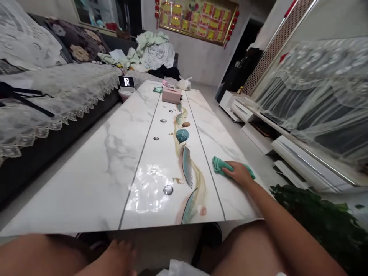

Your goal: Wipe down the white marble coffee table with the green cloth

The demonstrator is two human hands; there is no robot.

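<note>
A long white marble-patterned table (120,153) with a printed leaf and ribbon design fills the middle of the view. Near its right edge, my right hand (237,172) presses a crumpled green cloth (220,165) against the top, and more of the cloth shows past the far side of the hand. Below the table's front edge, my left hand (119,255) hangs low by my knee, somewhat blurred, its finger shape too unclear to read and nothing visible in it.
At the table's far end are a pink tissue box (171,95), a small green item (158,89) and a white plush toy (184,83). A lace-covered sofa (71,88) runs along the left. A leafy plant (319,218) and a low cabinet (301,157) stand at right.
</note>
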